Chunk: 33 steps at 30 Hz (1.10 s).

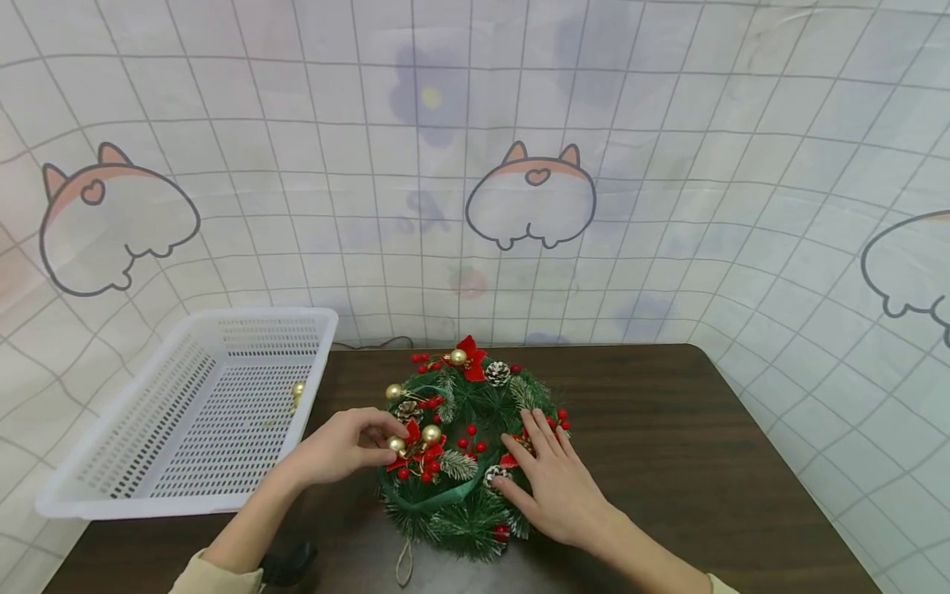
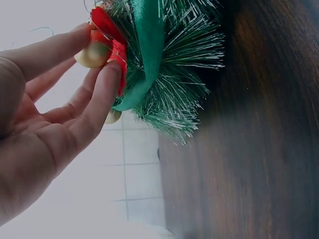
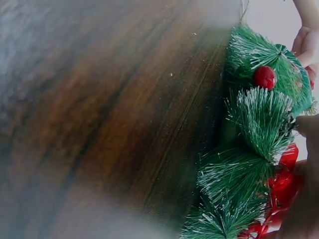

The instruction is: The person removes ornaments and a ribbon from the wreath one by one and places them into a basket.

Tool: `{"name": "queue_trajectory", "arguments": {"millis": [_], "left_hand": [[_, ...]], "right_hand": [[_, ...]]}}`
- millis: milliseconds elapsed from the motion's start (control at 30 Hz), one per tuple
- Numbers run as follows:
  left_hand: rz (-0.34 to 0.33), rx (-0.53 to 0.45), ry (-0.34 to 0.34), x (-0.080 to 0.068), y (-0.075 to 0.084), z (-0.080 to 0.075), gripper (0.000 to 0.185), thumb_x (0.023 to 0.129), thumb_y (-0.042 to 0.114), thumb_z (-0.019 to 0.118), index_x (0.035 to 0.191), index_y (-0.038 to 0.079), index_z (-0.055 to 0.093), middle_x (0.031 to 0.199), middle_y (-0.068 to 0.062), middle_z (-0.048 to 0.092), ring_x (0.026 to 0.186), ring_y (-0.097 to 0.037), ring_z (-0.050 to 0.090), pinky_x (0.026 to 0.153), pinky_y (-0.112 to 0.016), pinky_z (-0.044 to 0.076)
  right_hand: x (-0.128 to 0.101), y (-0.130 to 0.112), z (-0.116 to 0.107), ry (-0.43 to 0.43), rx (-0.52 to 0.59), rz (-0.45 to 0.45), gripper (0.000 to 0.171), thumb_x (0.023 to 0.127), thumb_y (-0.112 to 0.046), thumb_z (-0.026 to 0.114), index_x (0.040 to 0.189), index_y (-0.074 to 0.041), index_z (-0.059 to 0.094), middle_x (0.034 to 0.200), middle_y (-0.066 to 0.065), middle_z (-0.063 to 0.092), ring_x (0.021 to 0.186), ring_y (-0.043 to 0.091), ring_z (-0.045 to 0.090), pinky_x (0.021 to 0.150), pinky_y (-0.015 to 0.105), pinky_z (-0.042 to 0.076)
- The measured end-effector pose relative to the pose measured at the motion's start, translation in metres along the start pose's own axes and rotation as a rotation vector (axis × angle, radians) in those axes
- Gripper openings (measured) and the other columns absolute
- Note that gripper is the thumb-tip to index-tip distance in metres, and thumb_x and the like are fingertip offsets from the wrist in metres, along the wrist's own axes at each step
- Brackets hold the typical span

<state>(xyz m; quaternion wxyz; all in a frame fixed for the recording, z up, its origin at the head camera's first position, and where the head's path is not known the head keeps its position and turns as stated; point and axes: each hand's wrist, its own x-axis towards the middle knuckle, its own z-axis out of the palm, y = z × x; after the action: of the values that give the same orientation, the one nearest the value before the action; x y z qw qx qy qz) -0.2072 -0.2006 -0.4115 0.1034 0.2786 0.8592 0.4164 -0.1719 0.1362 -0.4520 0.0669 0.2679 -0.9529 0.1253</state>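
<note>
A green Christmas wreath [image 1: 475, 524] with red flowers, red berries, frosted pine cones and gold balls lies on the dark wooden table. At its left side my left hand [image 1: 337, 445] pinches a gold ball [image 2: 93, 55] between fingers and thumb, right against a red flower [image 2: 119, 50]. Fingers spread, my right hand [image 1: 557, 487] rests on the wreath's right side, over a red flower and beside a pine cone [image 1: 496, 475]. A green ribbon [image 1: 441, 498] curves across the front left of the wreath. From the front edge hangs a twine loop [image 1: 404, 565].
On the left stands a white plastic basket [image 1: 59, 502] with gold ball ornaments [image 1: 298, 389] near its right wall. A black object [image 1: 289, 564] lies by my left forearm. Behind the table [image 1: 653, 429] hangs a white gridded cloth [image 1: 356, 247].
</note>
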Motion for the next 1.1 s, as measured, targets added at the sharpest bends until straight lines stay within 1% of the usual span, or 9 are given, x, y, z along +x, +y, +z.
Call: {"name": "queue_trajectory", "arguments": {"millis": [133,233,367,433,700,833,1100], "left_hand": [[0.009,-0.035,0.014,0.000,0.000,0.000,0.026,0.086,0.018,0.074,0.110,0.011,0.067,0.103,0.002,0.066,0.089,-0.017,0.064,0.074,-0.032,0.054],[0.007,-0.085,0.017,0.000,0.000,0.001,0.027,0.085,0.017,0.074,0.110,0.010,0.067,0.105,0.001,0.066,0.092,-0.019,0.065,0.075,-0.032,0.054],[-0.010,-0.166,0.012,-0.002,0.004,0.001,0.029,0.086,0.016,0.074,0.112,0.007,0.066,0.109,-0.003,0.065,0.095,-0.022,0.064,0.077,-0.032,0.055],[-0.019,-0.189,0.010,-0.003,0.006,0.002,0.030,0.086,0.017,0.074,0.113,0.007,0.066,0.110,-0.004,0.065,0.097,-0.024,0.063,0.077,-0.032,0.055],[-0.018,-0.189,0.012,-0.007,0.012,0.003,0.030,0.087,0.019,0.073,0.114,0.008,0.067,0.109,-0.002,0.066,0.097,-0.024,0.062,0.078,-0.032,0.054],[-0.018,-0.209,0.006,-0.008,0.014,0.005,0.031,0.088,0.020,0.072,0.115,0.008,0.066,0.109,-0.003,0.065,0.098,-0.025,0.062,0.078,-0.032,0.054],[0.023,-0.213,0.007,-0.009,0.022,0.011,0.030,0.087,0.020,0.073,0.114,0.009,0.067,0.108,-0.001,0.066,0.095,-0.023,0.064,0.076,-0.032,0.055]], "right_hand": [[0.000,0.001,0.000,0.001,0.001,-0.004,0.068,0.097,-0.063,0.034,0.144,-0.016,0.046,0.157,0.016,0.015,0.145,0.031,0.008,0.112,0.056,0.018],[0.000,0.001,0.000,0.002,0.000,-0.007,0.068,0.097,-0.063,0.034,0.143,-0.015,0.047,0.157,0.015,0.016,0.145,0.030,0.009,0.112,0.055,0.018],[0.000,0.001,0.000,0.001,-0.001,-0.010,0.068,0.097,-0.063,0.034,0.143,-0.015,0.047,0.157,0.015,0.016,0.145,0.030,0.009,0.112,0.055,0.018],[0.001,0.001,0.000,-0.001,0.000,-0.011,0.068,0.097,-0.063,0.034,0.143,-0.015,0.048,0.157,0.015,0.016,0.145,0.030,0.009,0.112,0.055,0.018],[0.001,0.001,0.001,-0.005,0.011,-0.007,0.067,0.097,-0.062,0.034,0.142,-0.015,0.048,0.157,0.015,0.017,0.145,0.030,0.009,0.112,0.055,0.017],[0.001,0.001,0.001,-0.009,0.020,-0.008,0.067,0.097,-0.062,0.035,0.142,-0.015,0.049,0.157,0.016,0.017,0.145,0.031,0.009,0.112,0.055,0.017],[0.001,0.001,0.001,-0.010,0.009,-0.011,0.066,0.097,-0.062,0.035,0.142,-0.015,0.048,0.157,0.016,0.017,0.145,0.031,0.010,0.113,0.054,0.017]]}}
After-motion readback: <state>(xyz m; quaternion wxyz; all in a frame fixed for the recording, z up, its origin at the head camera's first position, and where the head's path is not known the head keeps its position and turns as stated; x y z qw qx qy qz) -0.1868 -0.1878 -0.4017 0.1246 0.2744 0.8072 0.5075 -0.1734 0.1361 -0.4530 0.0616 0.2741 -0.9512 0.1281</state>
